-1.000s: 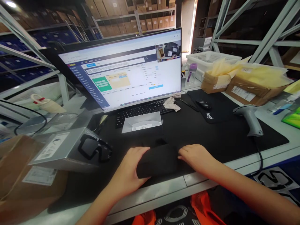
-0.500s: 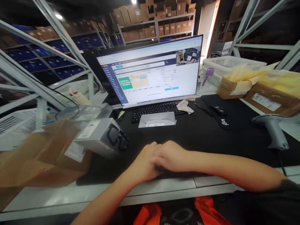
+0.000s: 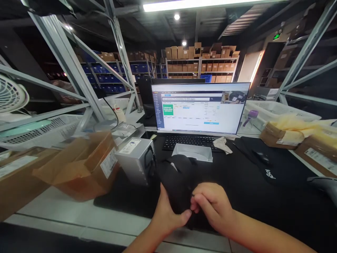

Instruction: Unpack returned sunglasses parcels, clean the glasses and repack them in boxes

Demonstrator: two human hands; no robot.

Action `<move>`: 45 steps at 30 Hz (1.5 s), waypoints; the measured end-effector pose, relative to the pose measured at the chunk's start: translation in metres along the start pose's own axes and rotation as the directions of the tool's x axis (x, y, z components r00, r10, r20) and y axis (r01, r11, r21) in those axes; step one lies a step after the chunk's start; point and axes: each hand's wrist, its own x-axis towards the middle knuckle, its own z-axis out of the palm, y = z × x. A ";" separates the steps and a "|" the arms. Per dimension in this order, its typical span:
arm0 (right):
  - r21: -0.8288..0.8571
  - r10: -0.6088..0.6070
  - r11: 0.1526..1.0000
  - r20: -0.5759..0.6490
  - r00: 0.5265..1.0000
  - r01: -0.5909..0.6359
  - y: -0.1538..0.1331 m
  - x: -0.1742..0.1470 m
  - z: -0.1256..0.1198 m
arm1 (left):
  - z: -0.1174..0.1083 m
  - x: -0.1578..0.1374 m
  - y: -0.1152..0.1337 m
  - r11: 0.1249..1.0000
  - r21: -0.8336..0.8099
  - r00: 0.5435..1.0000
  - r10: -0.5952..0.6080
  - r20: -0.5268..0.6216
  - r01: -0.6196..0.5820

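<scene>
A black, rounded, soft-looking case is held up over the black desk mat, with a small white patch near its top. My left hand wraps its lower left side, thumb across the near face and the other fingers hidden behind. With fingertips closed in a pinch, my right hand grips the case's right edge; the exact bit between them is too small to make out. Just left of the case stands a silver-grey box with a dark picture on its side. Behind it lies a shallow white open box.
A monitor and black keyboard stand at the back. Open cardboard box sits to the left. On the right are a mouse, a grey scanner and cartons with yellow packing. A crumpled white cloth lies by the keyboard.
My hands were together low over the mat; now they are apart with the black case between them, raised and in sight. The camera view has tilted up and turned left.
</scene>
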 end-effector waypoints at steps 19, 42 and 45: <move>-0.409 0.255 0.878 -0.042 0.966 -0.250 0.015 0.062 -0.049 | -0.020 0.027 0.045 0.913 0.250 0.881 0.195 0.430 -0.323; -0.470 0.405 0.727 -0.293 0.866 -0.500 0.030 -0.115 -0.130 | -0.008 0.129 -0.015 0.693 0.629 0.935 0.294 0.200 -0.353; -0.467 0.346 0.663 -0.502 0.792 -0.586 0.008 -0.129 -0.149 | -0.011 0.120 -0.030 0.672 0.578 0.884 0.401 0.242 -0.463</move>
